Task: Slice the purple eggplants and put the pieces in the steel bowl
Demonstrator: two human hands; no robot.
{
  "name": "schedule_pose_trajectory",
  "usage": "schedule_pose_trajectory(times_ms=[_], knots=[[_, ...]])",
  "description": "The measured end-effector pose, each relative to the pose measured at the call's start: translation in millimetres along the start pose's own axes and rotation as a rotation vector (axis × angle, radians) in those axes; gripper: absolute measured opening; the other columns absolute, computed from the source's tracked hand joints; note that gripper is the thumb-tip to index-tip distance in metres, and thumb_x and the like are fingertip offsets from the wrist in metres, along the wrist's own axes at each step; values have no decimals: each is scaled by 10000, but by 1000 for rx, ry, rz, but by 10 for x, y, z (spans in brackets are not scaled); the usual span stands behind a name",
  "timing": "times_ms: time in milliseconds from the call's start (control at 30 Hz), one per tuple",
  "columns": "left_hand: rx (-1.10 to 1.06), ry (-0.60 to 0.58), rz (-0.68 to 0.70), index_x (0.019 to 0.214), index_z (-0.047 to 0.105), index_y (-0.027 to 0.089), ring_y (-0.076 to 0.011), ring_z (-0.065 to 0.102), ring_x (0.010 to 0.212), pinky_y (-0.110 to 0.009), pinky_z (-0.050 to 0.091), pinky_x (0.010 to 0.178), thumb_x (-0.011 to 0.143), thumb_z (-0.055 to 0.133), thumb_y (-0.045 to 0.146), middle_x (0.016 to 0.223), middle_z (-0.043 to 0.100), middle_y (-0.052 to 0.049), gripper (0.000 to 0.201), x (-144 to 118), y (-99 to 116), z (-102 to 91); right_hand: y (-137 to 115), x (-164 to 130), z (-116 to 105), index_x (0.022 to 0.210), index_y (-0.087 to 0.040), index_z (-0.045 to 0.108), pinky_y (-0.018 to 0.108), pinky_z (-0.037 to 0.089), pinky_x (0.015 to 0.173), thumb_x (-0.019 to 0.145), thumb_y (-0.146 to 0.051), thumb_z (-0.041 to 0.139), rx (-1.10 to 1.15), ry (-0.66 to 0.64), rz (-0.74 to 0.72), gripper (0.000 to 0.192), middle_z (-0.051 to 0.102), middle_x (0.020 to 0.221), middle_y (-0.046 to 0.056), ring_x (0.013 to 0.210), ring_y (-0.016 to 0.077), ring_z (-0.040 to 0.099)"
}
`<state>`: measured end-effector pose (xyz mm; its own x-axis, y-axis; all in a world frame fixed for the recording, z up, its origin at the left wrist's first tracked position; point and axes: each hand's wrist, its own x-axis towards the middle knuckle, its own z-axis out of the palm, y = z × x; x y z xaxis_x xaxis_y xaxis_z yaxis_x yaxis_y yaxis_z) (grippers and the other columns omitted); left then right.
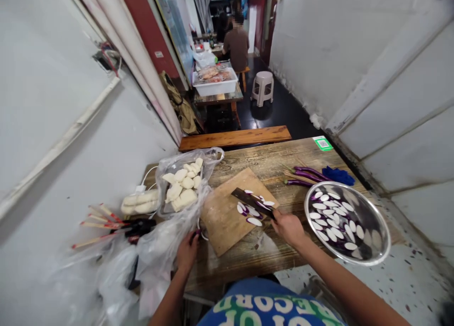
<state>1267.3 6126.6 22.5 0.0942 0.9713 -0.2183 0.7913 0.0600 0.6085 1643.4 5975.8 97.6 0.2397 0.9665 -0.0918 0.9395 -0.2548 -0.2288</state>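
My right hand is wrapped round the handle of a dark-bladed kitchen knife. Its blade lies over the wooden cutting board, among white eggplant slices with purple skin edges. To the left of the board, by the plastic bag, my left hand is closed on a small dark purple piece that looks like an eggplant end. A steel bowl at the right holds many more eggplant slices. Behind it lie several whole purple eggplants.
A plastic bag with pale white chunks is left of the board. Red-tipped sticks poke out at far left. A blue cloth lies behind the bowl. Beyond the table are a wooden bench, a stool and a seated person.
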Motion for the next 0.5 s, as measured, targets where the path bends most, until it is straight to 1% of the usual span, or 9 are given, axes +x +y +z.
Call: schedule_pose_trajectory(times_ms=[33, 100, 167, 233, 267, 333, 400, 467, 500], knots=[[-51, -6, -9, 1045, 607, 142, -193, 591, 653, -307, 451, 656, 773, 474, 463, 754, 643, -49, 441, -33, 41, -16, 8, -34, 27, 908, -157, 567, 276, 292, 548, 869, -283, 410, 8, -10, 0, 205, 634, 839, 59, 682, 185, 608], [-205, -38, -61, 985, 623, 141, -158, 526, 547, -264, 411, 551, 759, 502, 490, 589, 572, -10, 434, -106, 171, -41, -1, -92, 83, 895, -152, 564, 275, 299, 561, 875, -280, 399, 57, -30, -10, 210, 633, 833, 56, 692, 182, 607], [-443, -133, -127, 884, 628, 139, -114, 451, 490, -218, 343, 467, 755, 519, 521, 533, 508, 14, 418, -165, 337, -51, -40, -127, 129, 866, -151, 562, 269, 318, 593, 879, -269, 384, 140, -47, -23, 213, 637, 828, 52, 723, 179, 609], [-717, -253, -206, 796, 614, 127, -80, 433, 505, -185, 335, 456, 746, 567, 495, 586, 524, 11, 374, -202, 513, -48, -95, -136, 161, 830, -155, 559, 261, 332, 623, 882, -253, 367, 223, -65, -19, 223, 643, 824, 50, 749, 174, 612], [-837, -306, -259, 781, 608, 121, -72, 452, 532, -173, 361, 477, 737, 603, 453, 630, 545, 4, 335, -213, 601, -45, -124, -135, 173, 814, -155, 557, 257, 336, 633, 883, -247, 361, 253, -73, -13, 227, 646, 825, 51, 755, 171, 613], [-1006, -411, -382, 817, 609, 112, -83, 525, 627, -181, 442, 571, 726, 650, 340, 736, 589, -22, 249, -223, 777, -34, -177, -128, 194, 799, -155, 551, 255, 338, 637, 883, -245, 357, 286, -80, 0, 230, 648, 822, 52, 753, 168, 615], [-1093, -518, -477, 877, 608, 105, -106, 567, 699, -204, 481, 622, 729, 655, 250, 800, 602, -48, 213, -226, 946, -15, -218, -125, 210, 802, -155, 550, 257, 337, 631, 885, -253, 357, 296, -80, 3, 231, 645, 810, 51, 746, 167, 614], [-1145, -621, -513, 919, 604, 98, -84, 552, 647, -161, 450, 532, 730, 653, 213, 807, 594, -53, 226, -229, 1080, 17, -243, -134, 222, 801, -156, 551, 257, 338, 631, 888, -255, 353, 297, -87, -8, 238, 641, 798, 48, 744, 165, 611], [-1165, -660, -510, 932, 602, 97, -60, 518, 590, -132, 399, 465, 724, 661, 216, 795, 585, -44, 247, -231, 1120, 37, -251, -144, 225, 806, -156, 553, 256, 340, 633, 890, -251, 348, 292, -92, -16, 242, 639, 796, 47, 743, 163, 610]])
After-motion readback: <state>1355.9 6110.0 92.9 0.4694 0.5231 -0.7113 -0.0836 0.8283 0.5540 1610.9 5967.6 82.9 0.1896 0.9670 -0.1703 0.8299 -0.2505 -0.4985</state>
